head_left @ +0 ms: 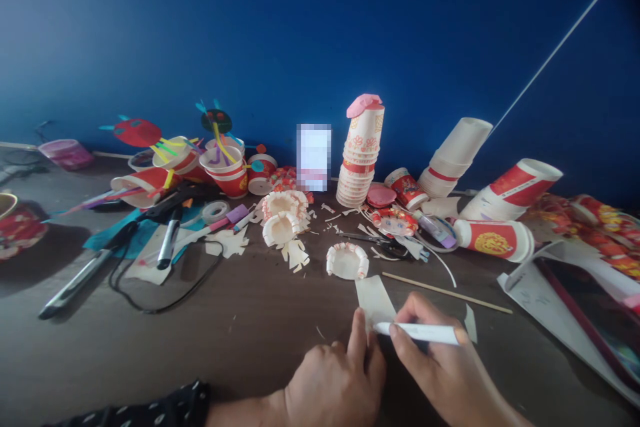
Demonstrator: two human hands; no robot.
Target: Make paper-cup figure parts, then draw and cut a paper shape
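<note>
A small strip of off-white paper (374,301) lies flat on the dark table in front of me. My left hand (336,373) presses down its near left edge with an outstretched index finger. In my right hand (440,360) is a slim white pen (420,332), held like a writing tool, its tip touching or just over the paper's near end. Just beyond the paper sits a cut cup base with rolled white edges (347,261). A thin wooden stick (447,292) rests to the right of it, and a paper scrap (471,323) lies beside my right hand.
Scissors (380,240) and paper scraps lie beyond the cup base. A tall cup stack (357,167) stands near the blue wall (320,33). More rolled-edge cup pieces (280,228), a black-and-silver tool (90,277) and a cable (150,310) are leftward. A tablet-like device (590,307) is rightward.
</note>
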